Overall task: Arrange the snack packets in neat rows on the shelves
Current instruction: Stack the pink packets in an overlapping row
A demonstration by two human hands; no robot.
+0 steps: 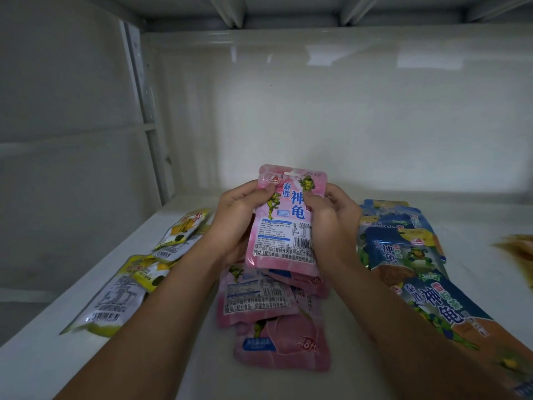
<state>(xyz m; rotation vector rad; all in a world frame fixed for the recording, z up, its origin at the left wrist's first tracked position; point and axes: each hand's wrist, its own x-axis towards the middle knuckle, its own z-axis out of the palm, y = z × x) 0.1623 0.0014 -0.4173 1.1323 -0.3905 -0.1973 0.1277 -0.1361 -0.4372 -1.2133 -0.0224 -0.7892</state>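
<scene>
Three loose colour groups, no neat rows yet.
Your left hand [235, 215] and right hand [331, 217] both grip one upright pink plastic snack packet [284, 223] above the pink pile [271, 310].

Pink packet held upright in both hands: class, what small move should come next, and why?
Probably lower the pink packet, gripped by the left hand and right hand, onto the pink row lying directly beneath on the shelf, keeping it with its own colour.
</scene>
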